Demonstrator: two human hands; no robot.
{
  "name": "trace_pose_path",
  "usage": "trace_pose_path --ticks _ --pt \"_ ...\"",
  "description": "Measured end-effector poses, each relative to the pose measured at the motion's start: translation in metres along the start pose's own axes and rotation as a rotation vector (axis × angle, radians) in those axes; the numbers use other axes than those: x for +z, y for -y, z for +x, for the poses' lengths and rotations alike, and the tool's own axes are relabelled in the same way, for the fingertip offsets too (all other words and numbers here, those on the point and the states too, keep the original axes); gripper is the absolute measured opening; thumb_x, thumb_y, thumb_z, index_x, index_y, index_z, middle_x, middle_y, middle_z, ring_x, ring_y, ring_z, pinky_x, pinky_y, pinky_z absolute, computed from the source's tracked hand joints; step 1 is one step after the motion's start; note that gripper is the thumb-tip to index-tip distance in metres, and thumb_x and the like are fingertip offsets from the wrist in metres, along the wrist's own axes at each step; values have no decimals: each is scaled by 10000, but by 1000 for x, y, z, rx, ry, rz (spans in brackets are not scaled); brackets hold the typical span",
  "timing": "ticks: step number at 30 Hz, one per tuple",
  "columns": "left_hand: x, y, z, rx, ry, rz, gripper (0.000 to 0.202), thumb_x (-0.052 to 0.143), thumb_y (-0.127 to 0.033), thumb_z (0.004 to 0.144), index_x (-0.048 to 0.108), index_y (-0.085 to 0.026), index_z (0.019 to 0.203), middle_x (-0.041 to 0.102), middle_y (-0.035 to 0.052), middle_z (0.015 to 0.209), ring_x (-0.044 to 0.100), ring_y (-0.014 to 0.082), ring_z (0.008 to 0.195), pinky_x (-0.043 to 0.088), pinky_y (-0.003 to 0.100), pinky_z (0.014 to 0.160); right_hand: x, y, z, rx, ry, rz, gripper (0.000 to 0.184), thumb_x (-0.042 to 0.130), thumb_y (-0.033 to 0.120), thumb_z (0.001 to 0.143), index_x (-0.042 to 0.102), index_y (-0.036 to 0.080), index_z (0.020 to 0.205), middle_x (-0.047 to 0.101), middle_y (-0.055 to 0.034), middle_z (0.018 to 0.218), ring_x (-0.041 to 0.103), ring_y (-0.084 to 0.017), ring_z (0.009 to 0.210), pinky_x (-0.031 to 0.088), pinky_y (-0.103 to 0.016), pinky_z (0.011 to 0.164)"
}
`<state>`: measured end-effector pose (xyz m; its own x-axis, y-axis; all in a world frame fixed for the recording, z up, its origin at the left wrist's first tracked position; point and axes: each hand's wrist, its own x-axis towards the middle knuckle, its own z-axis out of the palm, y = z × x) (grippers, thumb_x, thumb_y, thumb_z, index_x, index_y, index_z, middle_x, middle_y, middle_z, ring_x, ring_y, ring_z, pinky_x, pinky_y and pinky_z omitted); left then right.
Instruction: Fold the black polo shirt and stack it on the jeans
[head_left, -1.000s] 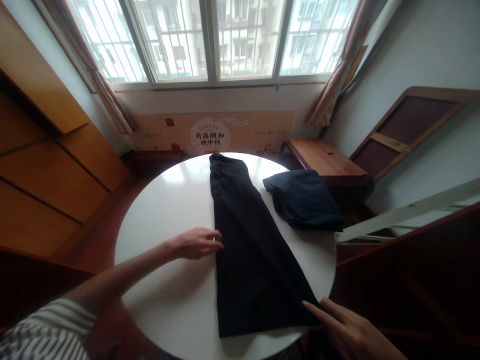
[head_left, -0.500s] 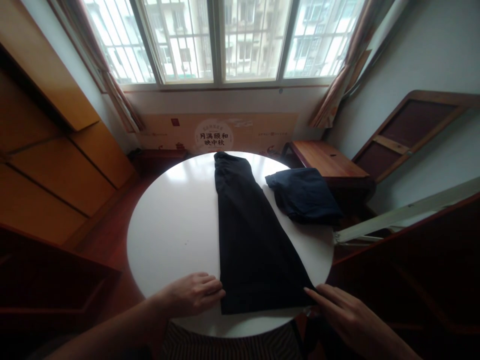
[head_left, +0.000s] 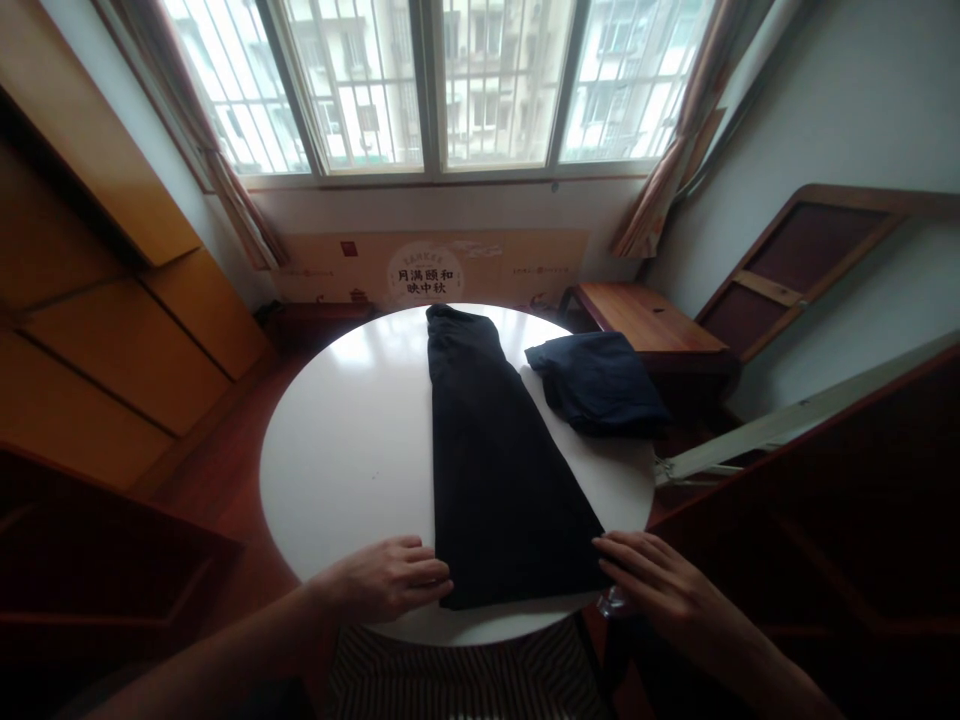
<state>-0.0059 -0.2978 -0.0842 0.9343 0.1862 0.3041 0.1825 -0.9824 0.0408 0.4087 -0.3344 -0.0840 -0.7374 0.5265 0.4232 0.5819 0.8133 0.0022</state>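
A long black garment [head_left: 495, 460], folded lengthwise, lies down the middle of a round white table [head_left: 352, 450], its wide hem toward me. My left hand [head_left: 386, 580] rests on the table with fingers stretched to the hem's left corner. At the hem's right corner my right hand [head_left: 656, 580] lies with its fingers spread on the cloth edge. Neither hand has lifted the fabric.
A second dark folded garment [head_left: 600, 385] sits at the table's right edge. Behind it stands a low wooden table [head_left: 645, 315]. A printed cardboard panel [head_left: 427, 268] leans under the window. Wooden cabinets line the left, and a dark wooden frame stands at right.
My left hand slid from the garment's mid left edge down to the hem corner. My right hand moved up onto the hem's right corner. The view shifted back slightly.
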Motion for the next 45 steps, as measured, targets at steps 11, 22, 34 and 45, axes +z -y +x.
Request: trace_pose_path --ticks 11,22,34,45 --pt "-11 -13 -44 -81 -64 -67 242 490 -99 956 626 -120 1156 695 114 944 589 158 721 492 301 630 22 39 1 26 47 62 399 555 157 935 587 139 1332 556 -143 1421 408 -275 1403 482 -437 1067" --pt "-3 -9 -33 -178 -128 -149 303 478 -105 956 593 -183 1225 695 108 1033 612 160 780 520 293 696 36 25 1 -106 -46 127 415 472 113 983 533 158 1391 659 -108 1293 492 -204 1336 411 -421 1121" --pt "-72 -17 -24 -407 -450 -571 197 549 -304 980 706 -243 1081 683 47 696 570 159 600 459 292 538 -61 35 43 74 -68 430 550 525 169 952 463 379 1457 760 -20 1045 717 -234 982 606 -363 863" --pt "-79 248 70 -960 -979 -695 378 712 -459 812 733 -106 944 726 11 803 612 98 692 494 206 636 -25 -173 254 405 -343 355 432 557 528 917 727 132 952 739 -72 914 684 -220 856 537 -360 813"
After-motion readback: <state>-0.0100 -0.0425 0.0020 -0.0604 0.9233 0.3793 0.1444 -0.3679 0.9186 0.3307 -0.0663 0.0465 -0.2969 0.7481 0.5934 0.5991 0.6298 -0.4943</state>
